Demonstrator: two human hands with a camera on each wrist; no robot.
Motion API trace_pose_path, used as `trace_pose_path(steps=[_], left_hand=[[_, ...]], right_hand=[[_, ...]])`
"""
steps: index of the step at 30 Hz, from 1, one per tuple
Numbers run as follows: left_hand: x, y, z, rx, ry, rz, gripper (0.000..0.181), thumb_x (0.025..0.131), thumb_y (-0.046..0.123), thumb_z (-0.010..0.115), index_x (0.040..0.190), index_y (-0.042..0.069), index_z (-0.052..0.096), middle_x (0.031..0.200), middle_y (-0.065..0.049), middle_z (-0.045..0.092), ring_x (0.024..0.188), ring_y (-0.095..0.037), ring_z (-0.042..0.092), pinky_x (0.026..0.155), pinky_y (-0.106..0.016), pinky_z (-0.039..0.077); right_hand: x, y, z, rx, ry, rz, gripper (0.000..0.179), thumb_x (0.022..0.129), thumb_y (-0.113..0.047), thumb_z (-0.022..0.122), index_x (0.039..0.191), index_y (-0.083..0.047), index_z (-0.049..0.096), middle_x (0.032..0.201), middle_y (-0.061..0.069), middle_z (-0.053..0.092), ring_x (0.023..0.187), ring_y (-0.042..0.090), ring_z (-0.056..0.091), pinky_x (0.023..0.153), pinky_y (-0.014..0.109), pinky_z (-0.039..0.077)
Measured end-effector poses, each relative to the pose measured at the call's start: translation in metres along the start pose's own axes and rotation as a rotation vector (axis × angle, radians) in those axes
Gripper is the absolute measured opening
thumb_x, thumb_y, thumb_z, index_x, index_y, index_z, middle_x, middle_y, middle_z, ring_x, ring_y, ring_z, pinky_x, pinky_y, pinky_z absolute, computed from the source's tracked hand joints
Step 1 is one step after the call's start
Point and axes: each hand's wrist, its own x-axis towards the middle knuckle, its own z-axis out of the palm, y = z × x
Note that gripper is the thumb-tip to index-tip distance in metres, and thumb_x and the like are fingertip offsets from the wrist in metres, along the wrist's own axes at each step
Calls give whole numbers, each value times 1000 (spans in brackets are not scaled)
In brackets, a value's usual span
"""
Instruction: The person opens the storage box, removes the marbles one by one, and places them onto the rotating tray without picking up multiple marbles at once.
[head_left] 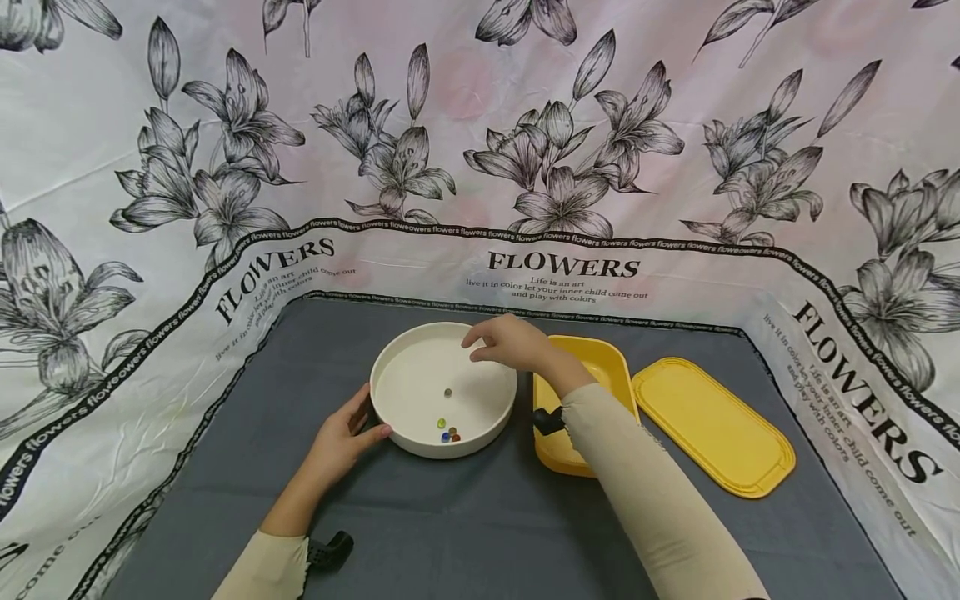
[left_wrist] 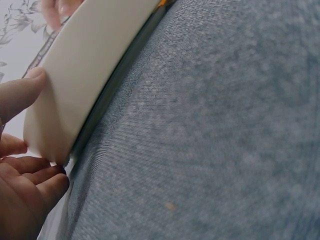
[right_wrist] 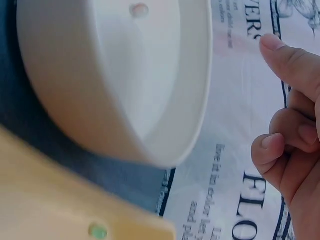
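Note:
A white round bowl [head_left: 405,367] stands on the grey cloth. Several coloured beads [head_left: 448,434] lie at its near side and one grey bead [head_left: 447,392] sits near its middle. My left hand [head_left: 347,432] grips the bowl's left wall; in the left wrist view its thumb [left_wrist: 22,92] presses on the bowl [left_wrist: 85,65], with the fingers curled by the base. My right hand [head_left: 501,342] hovers over the bowl's far right rim with loosely curled fingers. In the right wrist view that hand [right_wrist: 290,145] holds nothing, beside the bowl [right_wrist: 100,75].
A yellow box [head_left: 592,362] stands right of the bowl, partly hidden by my right forearm; a green bead [right_wrist: 98,231] lies in it. Its yellow lid [head_left: 712,425] lies flat further right. Flower-printed fabric walls [head_left: 562,267] enclose the grey cloth [head_left: 450,525] on three sides.

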Motion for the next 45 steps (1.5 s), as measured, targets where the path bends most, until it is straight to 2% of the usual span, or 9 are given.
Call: trace_pose_path(steps=[3, 9, 18, 24, 28, 33, 36, 40, 45], left_hand=[[-1, -1, 1, 4, -1, -5, 97, 92, 31, 79, 164, 4, 19, 169, -17, 21, 154, -35, 27, 121, -44, 31], [-2, -3, 1, 11, 0, -6, 97, 92, 32, 78, 164, 4, 19, 169, -17, 20, 154, -35, 25, 121, -46, 31], [-2, 0, 2, 6, 5, -13, 97, 92, 31, 79, 164, 4, 20, 169, -17, 21, 154, -35, 26, 121, -45, 31], [-2, 0, 3, -1, 4, -11, 97, 91, 30, 80, 163, 4, 20, 168, -18, 22, 154, -35, 26, 121, -44, 31], [-1, 1, 3, -8, 2, -9, 97, 91, 28, 80, 163, 3, 20, 168, -18, 22, 154, -35, 27, 121, -44, 31], [0, 1, 4, -10, 4, 0, 97, 91, 28, 80, 163, 3, 21, 168, -18, 23, 154, -35, 27, 121, -44, 31], [0, 0, 4, -14, 2, -4, 96, 92, 28, 80, 163, 4, 20, 168, -17, 22, 154, -34, 26, 121, -43, 31], [0, -1, 3, -15, -3, -9, 96, 92, 25, 79, 163, 2, 19, 168, -19, 21, 154, -35, 25, 121, -44, 30], [0, -3, 2, -3, 4, 4, 95, 93, 26, 78, 163, 2, 19, 168, -21, 22, 153, -37, 26, 121, -46, 30]], right_hand=[[-10, 7, -7, 24, 53, 38, 24, 98, -30, 72, 121, -26, 75, 118, -5, 73, 95, 15, 65, 82, 37, 59], [-31, 25, -17, 48, 122, 113, 24, 99, -30, 72, 122, -24, 75, 109, -5, 72, 90, 17, 65, 76, 39, 58], [-54, 61, -22, 91, 118, 257, 26, 100, -36, 69, 124, -27, 72, 103, 8, 72, 71, 24, 61, 57, 35, 52], [-62, 86, -15, 87, 143, 289, 26, 99, -34, 70, 122, -22, 74, 105, 5, 70, 86, 28, 67, 68, 35, 57], [-63, 97, -12, 65, 148, 311, 25, 99, -31, 71, 121, -20, 75, 96, 3, 66, 80, 23, 59, 68, 34, 51], [-64, 105, -10, 39, 139, 320, 24, 96, -28, 75, 117, -19, 77, 100, 3, 69, 86, 22, 56, 74, 37, 49], [-64, 110, -8, 37, 110, 320, 27, 94, -25, 76, 119, -15, 76, 114, 4, 73, 100, 26, 63, 87, 43, 54], [-63, 115, -5, 24, 46, 327, 32, 93, -24, 78, 123, -13, 75, 125, 6, 72, 118, 28, 64, 105, 47, 51], [-63, 118, -2, -8, 15, 322, 30, 93, -22, 78, 120, -11, 75, 119, 7, 73, 109, 27, 63, 102, 46, 52]])
